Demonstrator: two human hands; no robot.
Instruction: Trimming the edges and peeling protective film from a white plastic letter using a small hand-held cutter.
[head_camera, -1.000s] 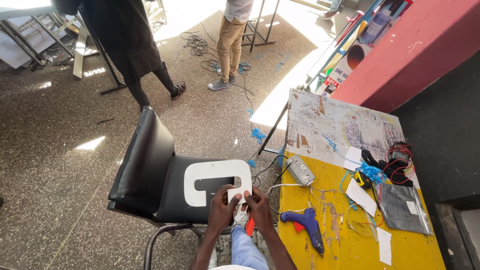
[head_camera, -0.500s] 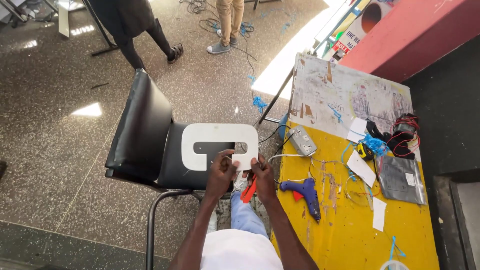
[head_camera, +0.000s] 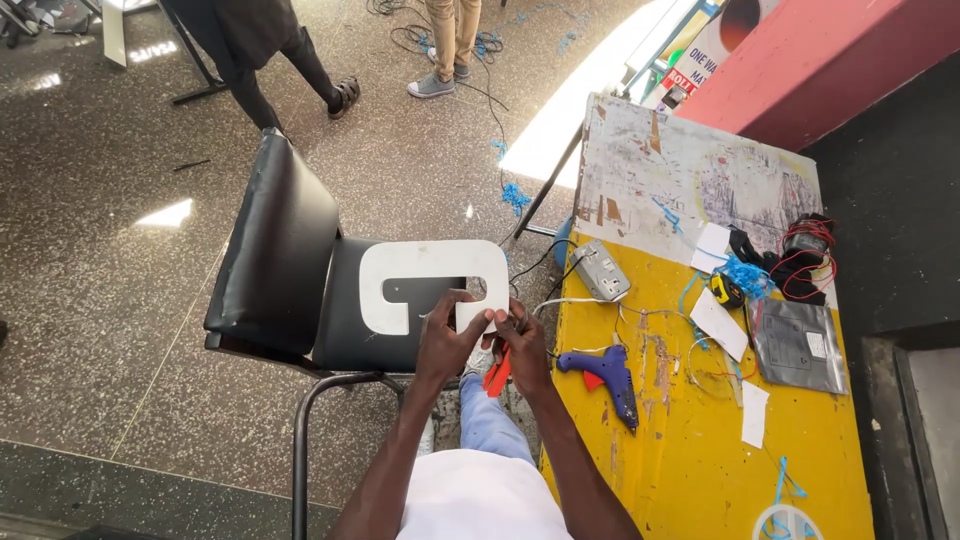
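Left hand: pinching lower edge of flat white letter-shaped cutout, propped on black padded chair for support. Right hand: fingers closed on orange cutter, beside cutout edge.

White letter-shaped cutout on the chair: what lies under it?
The white cutout rests on the black chair seat, visible through its slot. Whatever lies directly beneath the white parts is hidden.

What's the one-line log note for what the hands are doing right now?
left hand: grips white cutout | right hand: holds red tool, touches cutout | cutout over black chair
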